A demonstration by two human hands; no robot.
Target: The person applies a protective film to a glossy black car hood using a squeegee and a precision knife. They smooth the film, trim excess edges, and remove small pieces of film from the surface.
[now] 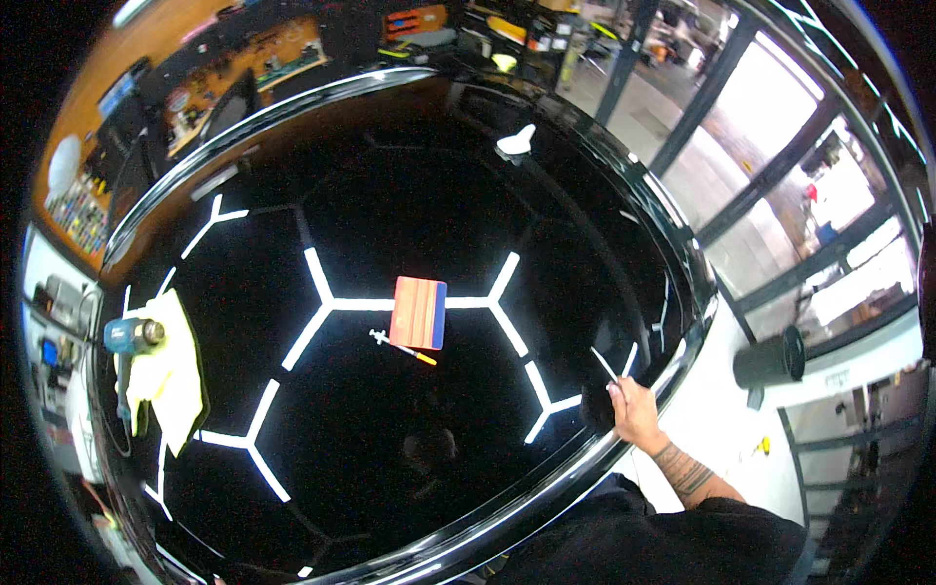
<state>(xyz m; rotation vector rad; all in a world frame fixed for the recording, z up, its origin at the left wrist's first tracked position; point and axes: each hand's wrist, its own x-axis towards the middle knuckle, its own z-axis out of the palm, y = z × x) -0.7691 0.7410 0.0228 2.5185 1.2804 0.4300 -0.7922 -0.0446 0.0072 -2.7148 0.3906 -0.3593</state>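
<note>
My right hand [636, 413] is closed at the near right edge of a glossy black car roof [390, 419]. From its fingers a thin, pale stick-like tool [604, 364] points up and away; its exact kind is too small to make out. My left hand does not show. Near the middle of the roof lies a red-orange squeegee card [418, 312] with a dark blue edge. Beside its lower edge rests a slim tool [408, 352] with an orange end and a whitish, branched other end.
A blue heat gun [135, 336] lies on a bright yellow cloth [175, 380] at the left. A white fin antenna [517, 143] stands at the far side. White hexagon light reflections cross the roof. Beyond the right edge is a black bin [768, 361].
</note>
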